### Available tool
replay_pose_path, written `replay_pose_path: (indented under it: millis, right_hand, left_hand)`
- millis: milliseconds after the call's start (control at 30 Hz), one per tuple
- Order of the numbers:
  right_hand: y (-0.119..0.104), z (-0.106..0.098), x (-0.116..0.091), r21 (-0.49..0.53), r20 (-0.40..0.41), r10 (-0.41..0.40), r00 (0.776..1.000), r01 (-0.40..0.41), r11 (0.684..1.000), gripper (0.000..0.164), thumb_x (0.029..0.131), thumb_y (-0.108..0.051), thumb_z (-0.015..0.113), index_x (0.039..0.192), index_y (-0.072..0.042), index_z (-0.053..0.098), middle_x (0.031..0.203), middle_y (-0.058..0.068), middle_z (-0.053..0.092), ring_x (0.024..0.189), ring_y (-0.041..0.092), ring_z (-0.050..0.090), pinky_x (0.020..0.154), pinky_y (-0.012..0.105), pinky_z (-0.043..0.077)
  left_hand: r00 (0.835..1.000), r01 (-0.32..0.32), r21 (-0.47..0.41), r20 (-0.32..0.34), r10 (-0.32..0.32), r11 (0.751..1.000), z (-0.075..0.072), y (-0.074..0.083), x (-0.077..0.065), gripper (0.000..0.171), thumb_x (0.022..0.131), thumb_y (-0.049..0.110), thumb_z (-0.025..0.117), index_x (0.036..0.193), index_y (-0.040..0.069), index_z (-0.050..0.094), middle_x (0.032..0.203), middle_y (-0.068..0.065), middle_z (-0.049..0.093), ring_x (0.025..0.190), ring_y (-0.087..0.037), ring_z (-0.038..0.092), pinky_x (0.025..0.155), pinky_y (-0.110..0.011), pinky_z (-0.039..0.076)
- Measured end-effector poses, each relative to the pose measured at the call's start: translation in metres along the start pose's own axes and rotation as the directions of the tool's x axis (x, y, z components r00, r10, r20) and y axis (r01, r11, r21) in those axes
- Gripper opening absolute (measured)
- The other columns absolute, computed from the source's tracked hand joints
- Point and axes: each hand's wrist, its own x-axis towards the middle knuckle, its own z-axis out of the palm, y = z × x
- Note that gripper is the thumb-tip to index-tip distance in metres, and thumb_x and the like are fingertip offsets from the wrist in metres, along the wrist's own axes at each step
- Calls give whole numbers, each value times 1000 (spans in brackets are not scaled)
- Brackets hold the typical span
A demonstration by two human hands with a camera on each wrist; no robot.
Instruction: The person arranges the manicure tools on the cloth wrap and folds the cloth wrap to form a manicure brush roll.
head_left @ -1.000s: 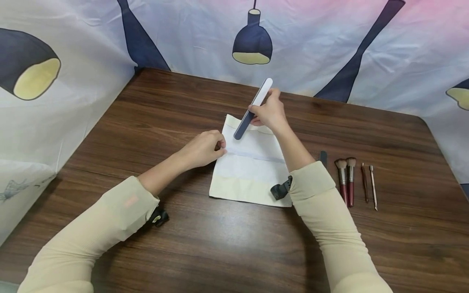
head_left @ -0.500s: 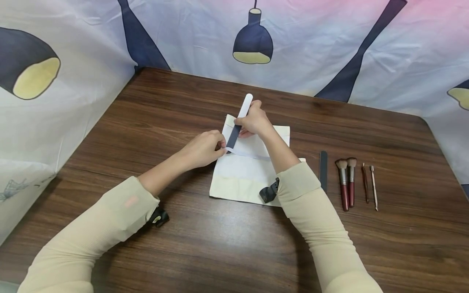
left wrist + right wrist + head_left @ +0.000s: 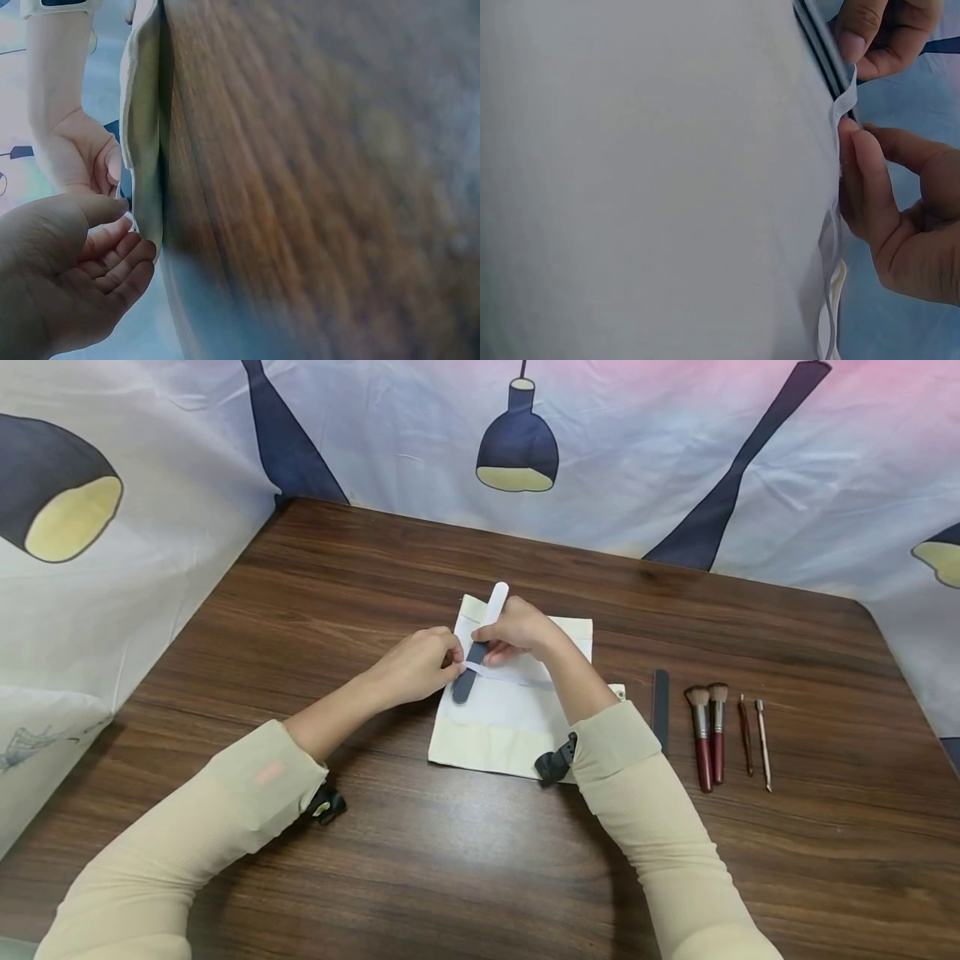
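Note:
A cream and white cloth tool roll [image 3: 487, 737] lies unfolded on the table, with a white elastic band [image 3: 512, 677] across its middle. My left hand [image 3: 415, 667] pinches the elastic band at the roll's left edge; in the right wrist view the band [image 3: 846, 101] stands off the cloth there. My right hand [image 3: 523, 628] grips a nail file [image 3: 467, 683], grey at the lower end and white at the top. The file passes under the band, its grey tip showing below it. Fingers of both hands nearly meet at the file in the right wrist view.
Right of the roll lie a dark nail file [image 3: 661, 710], two makeup brushes with red handles [image 3: 703, 760], a thin brown stick [image 3: 747, 739] and a slim metal-tipped tool [image 3: 763, 743]. A printed curtain [image 3: 420, 452] borders the wooden table's far side.
My right hand has brought the nail file down and left, and its grey end has slid beneath the elastic band and out below. My left hand has stayed in place.

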Motion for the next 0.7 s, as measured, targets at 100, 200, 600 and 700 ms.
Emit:
replay_pose_path:
  millis: [100, 200, 600, 700]
  right_hand:
    - [3, -1, 0, 46, 40, 13, 999, -14, 999, 15, 92, -5, 54, 97, 6, 46, 63, 14, 58, 47, 15, 59, 49, 21, 49]
    - [4, -2, -1, 69, 69, 11, 998, -15, 998, 12, 94, -4, 49, 97, 5, 42, 65, 14, 59, 49, 16, 60, 50, 22, 50]
    - [9, -4, -2, -73, 107, 28, 994, -20, 997, 21, 88, -8, 61, 98, 1, 46, 67, 10, 58, 51, 13, 57, 50, 21, 48]
    - [9, -4, -3, -104, 113, 31, 993, -19, 994, 26, 88, -10, 62, 105, 0, 45, 66, 9, 57, 50, 13, 56, 49, 20, 48]
  left_hand:
    - [1000, -2, 1, 0, 2, 1000, 1, 0, 1, 11, 87, 13, 63, 90, 2, 63, 84, -6, 54, 71, -18, 50, 64, -31, 41]
    - [1000, -5, 2, 0, 5, 1000, 1, 0, 2, 11, 86, 13, 64, 90, 2, 63, 84, -6, 55, 72, -18, 51, 65, -31, 42]
    - [1000, 2, -7, 6, -2, 1000, 1, 0, 2, 9, 86, 12, 63, 88, 2, 64, 82, -6, 54, 71, -18, 50, 63, -32, 41]
    - [1000, -3, -7, 4, 3, 1000, 1, 0, 2, 9, 86, 11, 63, 88, 2, 64, 82, -6, 54, 71, -19, 50, 63, -32, 41]
